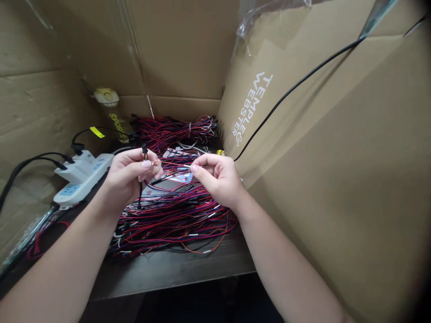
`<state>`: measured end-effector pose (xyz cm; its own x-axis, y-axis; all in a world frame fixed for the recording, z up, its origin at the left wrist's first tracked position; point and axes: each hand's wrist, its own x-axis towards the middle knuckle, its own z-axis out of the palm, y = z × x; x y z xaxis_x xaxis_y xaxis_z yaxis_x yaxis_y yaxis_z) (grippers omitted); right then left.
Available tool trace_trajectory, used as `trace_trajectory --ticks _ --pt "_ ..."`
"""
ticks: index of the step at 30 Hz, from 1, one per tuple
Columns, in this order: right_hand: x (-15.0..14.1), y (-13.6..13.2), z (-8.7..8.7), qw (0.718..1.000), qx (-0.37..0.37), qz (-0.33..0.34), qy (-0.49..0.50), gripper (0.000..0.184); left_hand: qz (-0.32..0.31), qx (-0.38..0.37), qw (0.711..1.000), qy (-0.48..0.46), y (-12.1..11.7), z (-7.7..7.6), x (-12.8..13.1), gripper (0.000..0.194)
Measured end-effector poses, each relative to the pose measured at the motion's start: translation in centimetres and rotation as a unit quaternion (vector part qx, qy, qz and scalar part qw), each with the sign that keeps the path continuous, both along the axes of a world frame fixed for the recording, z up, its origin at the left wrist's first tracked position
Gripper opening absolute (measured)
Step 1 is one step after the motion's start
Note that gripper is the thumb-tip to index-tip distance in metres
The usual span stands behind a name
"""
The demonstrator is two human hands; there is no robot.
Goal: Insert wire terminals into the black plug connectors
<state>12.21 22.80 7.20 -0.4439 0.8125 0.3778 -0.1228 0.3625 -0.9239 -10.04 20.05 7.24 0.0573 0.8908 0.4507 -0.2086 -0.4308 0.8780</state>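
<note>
Both hands — left hand (pixel 129 176), right hand (pixel 218 178) — pinch one thin wire (pixel 173 165).

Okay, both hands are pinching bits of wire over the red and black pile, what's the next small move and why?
Probably bring the right hand a touch leftward, so the thin wire end it pinches meets the black connector in the left hand. The two tips sit close but apart, level with each other, above the wire pile.

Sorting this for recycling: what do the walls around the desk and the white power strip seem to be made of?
Walls: brown corrugated cardboard, matte, with creases and fold lines, white printed lettering. Power strip: looks like smooth, slightly glossy white moulded plastic, with black plugs in it.
</note>
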Motion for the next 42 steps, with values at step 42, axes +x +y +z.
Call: trace_trajectory --ticks 42 --pt "0.5 -0.9 1.0 0.989 -0.096 0.095 -0.055 0.017 -0.104 -0.082 0.98 0.151 -0.8 1.5 -0.4 0.027"
